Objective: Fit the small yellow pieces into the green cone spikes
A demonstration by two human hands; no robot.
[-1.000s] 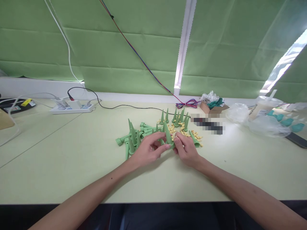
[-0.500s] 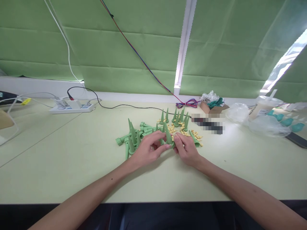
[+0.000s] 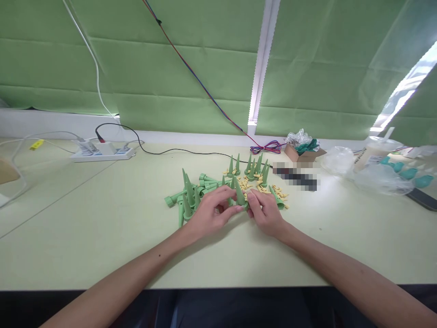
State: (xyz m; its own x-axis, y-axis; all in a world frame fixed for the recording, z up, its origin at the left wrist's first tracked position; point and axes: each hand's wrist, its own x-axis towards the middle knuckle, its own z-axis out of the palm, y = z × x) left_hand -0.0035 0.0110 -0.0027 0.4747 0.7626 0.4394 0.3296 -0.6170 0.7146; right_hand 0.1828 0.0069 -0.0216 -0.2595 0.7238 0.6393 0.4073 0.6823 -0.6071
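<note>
Between its thumb and fingers, my left hand [image 3: 215,210] holds a green cone-shaped plant watering spike [image 3: 240,191], tip up. My right hand [image 3: 264,210] pinches a small yellow valve [image 3: 246,197] against the spike's side near its base; the fingertips partly hide it. Left of my hands lies a heap of green spikes [image 3: 189,191], some standing and some on their sides. Beyond my hands stand several upright spikes [image 3: 251,169], some with yellow pieces at their bases. Loose yellow valves [image 3: 280,191] are scattered by a tipped spike [image 3: 276,198] beside my right hand.
At the back left is a white power strip [image 3: 102,155] with a black cable [image 3: 177,149]. Toward the back right stand a small cardboard box [image 3: 303,155], a drink cup [image 3: 372,152] in clear plastic and some teal items [image 3: 408,173]. A dark phone-like slab [image 3: 422,199] lies far right.
Both hands keep almost the same place and grip on the spike and valve. A dark object at the far left edge has gone out of view.
</note>
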